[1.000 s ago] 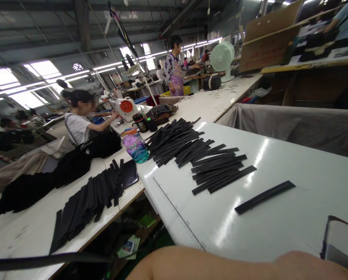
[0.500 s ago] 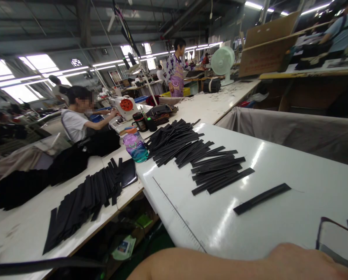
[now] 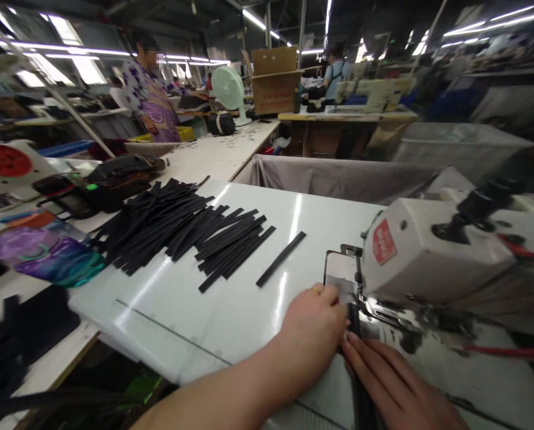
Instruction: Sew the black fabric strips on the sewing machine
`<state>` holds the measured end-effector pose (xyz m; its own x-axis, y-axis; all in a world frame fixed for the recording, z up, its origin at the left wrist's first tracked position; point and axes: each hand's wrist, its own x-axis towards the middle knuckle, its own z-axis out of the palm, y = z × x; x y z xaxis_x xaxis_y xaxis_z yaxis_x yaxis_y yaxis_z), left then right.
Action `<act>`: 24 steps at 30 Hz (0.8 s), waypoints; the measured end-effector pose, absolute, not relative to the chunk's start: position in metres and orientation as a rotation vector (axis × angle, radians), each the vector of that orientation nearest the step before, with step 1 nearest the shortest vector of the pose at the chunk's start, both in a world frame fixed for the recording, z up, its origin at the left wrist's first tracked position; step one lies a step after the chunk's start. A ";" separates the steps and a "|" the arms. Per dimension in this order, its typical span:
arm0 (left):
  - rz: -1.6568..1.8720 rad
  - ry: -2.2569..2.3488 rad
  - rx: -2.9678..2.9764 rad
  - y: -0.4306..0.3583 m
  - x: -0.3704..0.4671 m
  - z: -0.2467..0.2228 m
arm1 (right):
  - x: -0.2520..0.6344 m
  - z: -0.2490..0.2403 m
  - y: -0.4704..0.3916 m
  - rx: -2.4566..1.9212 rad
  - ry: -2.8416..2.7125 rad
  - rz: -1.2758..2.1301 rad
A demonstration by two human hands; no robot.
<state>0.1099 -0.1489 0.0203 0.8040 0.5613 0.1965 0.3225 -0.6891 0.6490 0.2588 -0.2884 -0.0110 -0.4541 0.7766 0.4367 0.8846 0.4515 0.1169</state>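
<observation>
At the sewing machine (image 3: 410, 245), on the right of the head view, both my hands are on a black fabric strip (image 3: 362, 397). My left hand (image 3: 314, 322), a ring on one finger, is closed with curled fingers on the strip just before the needle area. Below it, my right hand (image 3: 396, 379) grips the strip at its edge, fingers close together and fingertips near the left hand's. The strip runs down toward me. One loose black strip (image 3: 281, 259) lies on the white table (image 3: 159, 304), left of the machine.
A heap of black strips (image 3: 159, 221) covers the table's far left part. Beside it are a purple and teal bottle (image 3: 47, 254) and a dark mug (image 3: 65, 197). Further back are a fan (image 3: 229, 89), a cardboard box (image 3: 273, 83) and a person (image 3: 153, 95) standing.
The view has swung right, bringing the sewing machine and my right hand into sight. My left hand, cut off by the lower edge before, now shows on the strip.
</observation>
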 end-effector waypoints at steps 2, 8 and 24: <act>0.451 0.653 2.439 -0.149 0.108 0.026 | 0.253 -0.005 -0.289 -1.532 -2.383 -0.500; 0.318 0.591 2.679 -0.151 0.109 0.029 | 0.242 -0.010 -0.292 -1.578 -2.325 -0.529; 0.392 0.480 2.793 -0.152 0.119 0.005 | 0.264 -0.009 -0.289 -1.572 -2.399 -0.487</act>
<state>0.1188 -0.1523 0.0055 0.9080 0.3590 0.2160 0.2832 -0.9058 0.3151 0.2645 -0.2891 -0.0089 -0.3972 0.8405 0.3685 0.9177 0.3688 0.1478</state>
